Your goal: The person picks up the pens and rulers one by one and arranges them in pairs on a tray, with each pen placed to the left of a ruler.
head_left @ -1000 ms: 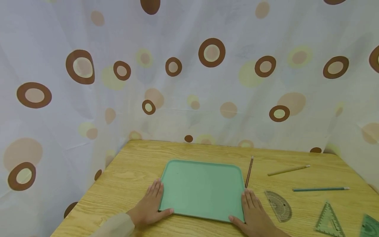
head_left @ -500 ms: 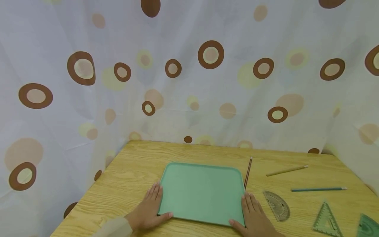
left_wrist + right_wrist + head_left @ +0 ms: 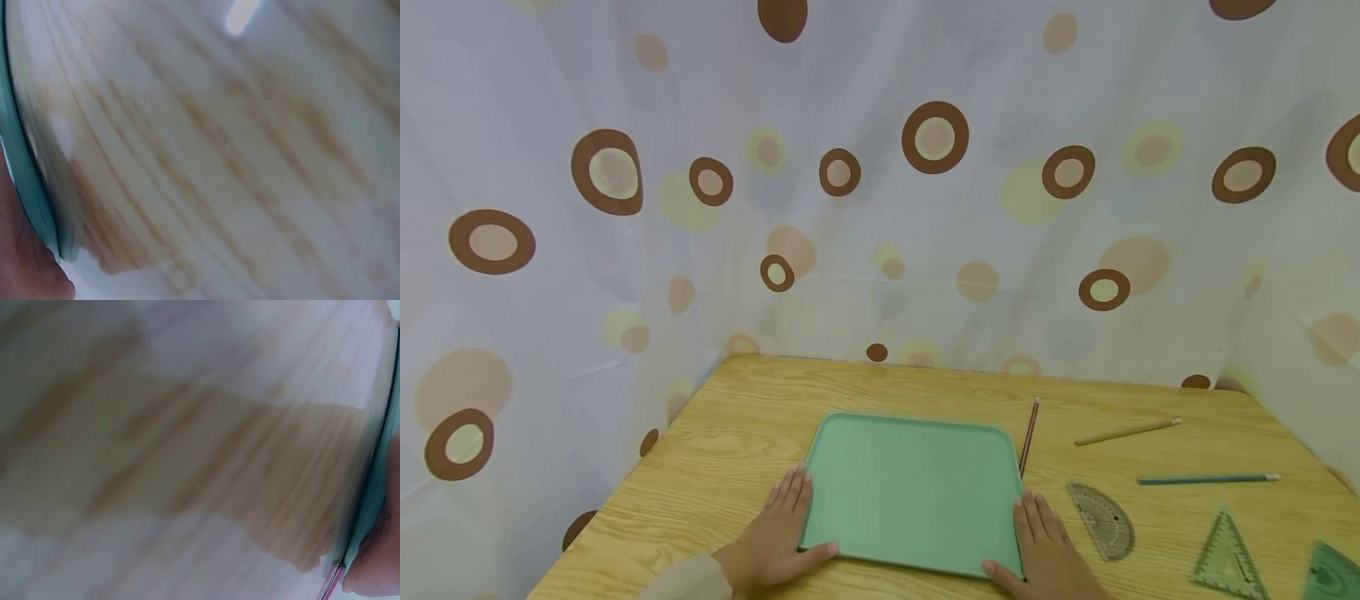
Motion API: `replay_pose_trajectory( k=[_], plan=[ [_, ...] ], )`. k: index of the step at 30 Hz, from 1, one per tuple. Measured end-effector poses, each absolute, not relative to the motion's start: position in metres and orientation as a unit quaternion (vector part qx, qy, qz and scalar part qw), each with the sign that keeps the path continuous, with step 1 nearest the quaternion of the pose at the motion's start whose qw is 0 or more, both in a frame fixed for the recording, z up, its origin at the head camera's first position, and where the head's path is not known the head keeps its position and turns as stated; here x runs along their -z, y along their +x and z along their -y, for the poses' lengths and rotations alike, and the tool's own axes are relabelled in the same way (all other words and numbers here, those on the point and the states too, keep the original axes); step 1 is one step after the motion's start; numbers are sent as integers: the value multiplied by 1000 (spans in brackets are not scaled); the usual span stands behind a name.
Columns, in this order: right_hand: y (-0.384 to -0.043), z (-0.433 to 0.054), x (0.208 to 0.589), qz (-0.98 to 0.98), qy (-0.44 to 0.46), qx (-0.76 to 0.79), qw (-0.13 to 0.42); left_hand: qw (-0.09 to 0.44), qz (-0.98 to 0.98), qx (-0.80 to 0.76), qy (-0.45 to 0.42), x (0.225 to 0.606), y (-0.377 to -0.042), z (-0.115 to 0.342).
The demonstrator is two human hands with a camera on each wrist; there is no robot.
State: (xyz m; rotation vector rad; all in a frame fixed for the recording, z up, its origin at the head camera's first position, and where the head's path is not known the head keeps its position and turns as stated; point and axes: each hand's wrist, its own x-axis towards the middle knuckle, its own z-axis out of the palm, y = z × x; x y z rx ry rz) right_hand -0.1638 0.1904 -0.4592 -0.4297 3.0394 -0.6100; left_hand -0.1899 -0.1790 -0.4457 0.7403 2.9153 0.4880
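A mint-green rectangular tray [image 3: 913,496] lies on the wood-grain table, close to the front. Along its left side my left hand [image 3: 778,529] rests with straight fingers, the thumb reaching over the near corner. My right hand [image 3: 1048,542] mirrors it on the right side, fingers straight along the edge and thumb at the near right corner. In the left wrist view the tray's edge [image 3: 25,175] touches the hand at the far left. The right wrist view shows fingers [image 3: 378,559] against the tray's edge, beside the tip of a dark red striped pencil [image 3: 1030,437].
Right of the tray lie a yellowish pencil [image 3: 1127,432], a blue pencil [image 3: 1208,479], a clear protractor [image 3: 1105,523], a green set square [image 3: 1228,558] and another green piece [image 3: 1330,575] cut by the frame. A dotted curtain [image 3: 880,208] closes off the back and sides.
The tray has slid slightly toward the person, both hands moving with it at its sides. The pencils and drawing tools have stayed in place; the head view shifted a little.
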Motion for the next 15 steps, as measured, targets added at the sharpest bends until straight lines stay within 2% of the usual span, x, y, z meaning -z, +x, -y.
replay_pose_trajectory(
  k=[8,15],
  plan=[
    [-162,-189,460,-971,-136,195,-14,48,-955,-164,242,440,-187,177],
    [-159,-189,463,-974,-129,184,-10,47,-955,-159,245,440,-184,177]
  ],
)
